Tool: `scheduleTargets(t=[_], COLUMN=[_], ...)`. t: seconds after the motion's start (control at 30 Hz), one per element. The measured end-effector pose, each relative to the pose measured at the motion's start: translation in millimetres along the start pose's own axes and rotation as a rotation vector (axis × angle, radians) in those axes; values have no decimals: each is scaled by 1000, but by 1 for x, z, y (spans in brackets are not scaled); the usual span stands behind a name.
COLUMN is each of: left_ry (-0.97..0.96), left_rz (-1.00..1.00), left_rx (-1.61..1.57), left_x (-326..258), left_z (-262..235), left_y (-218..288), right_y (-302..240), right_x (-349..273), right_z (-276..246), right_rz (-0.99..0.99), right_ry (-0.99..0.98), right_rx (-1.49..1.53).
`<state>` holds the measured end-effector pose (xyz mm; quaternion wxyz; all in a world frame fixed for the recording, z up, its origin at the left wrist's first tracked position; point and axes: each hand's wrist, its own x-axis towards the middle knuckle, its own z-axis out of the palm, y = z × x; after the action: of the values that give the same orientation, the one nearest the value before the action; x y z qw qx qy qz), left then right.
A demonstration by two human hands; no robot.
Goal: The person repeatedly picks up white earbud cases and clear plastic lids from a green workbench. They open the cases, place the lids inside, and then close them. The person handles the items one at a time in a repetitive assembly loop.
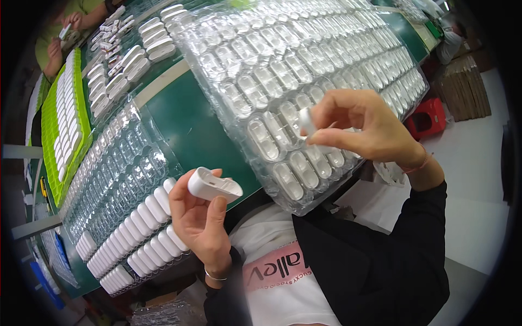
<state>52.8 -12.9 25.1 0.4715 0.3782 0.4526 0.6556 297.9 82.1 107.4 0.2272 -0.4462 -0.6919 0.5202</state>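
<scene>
Head view: left hand (198,217) raised, gripping white shell (213,186); right hand (364,126) pinching.

Single head-worn fisheye view, looking steeply down and forward over the person's chest. Hands sit close, mid-frame; forearms enter from the lower edge. The green counter (185,125) runs diagonally from lower left to upper right. Straight edges bow near the dark rim. Floor at right.
</scene>
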Motion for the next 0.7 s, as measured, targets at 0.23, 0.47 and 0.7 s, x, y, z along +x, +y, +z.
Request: scheduleTargets(t=[0.23,0.47,0.7], left_ry=[156,202,157], left_rz=[84,25,-28], left_rx=[-148,-109,-146], left_x=[10,12,19], left_z=[-10,-25,-29], left_y=[3,3,-2], right_y=[-13,-16,0], right_x=[73,112,121], right_z=[43,78,87], right_rz=[-163,-215,-334], right_ry=[-287,-374,-324], right_rx=[156,84,81])
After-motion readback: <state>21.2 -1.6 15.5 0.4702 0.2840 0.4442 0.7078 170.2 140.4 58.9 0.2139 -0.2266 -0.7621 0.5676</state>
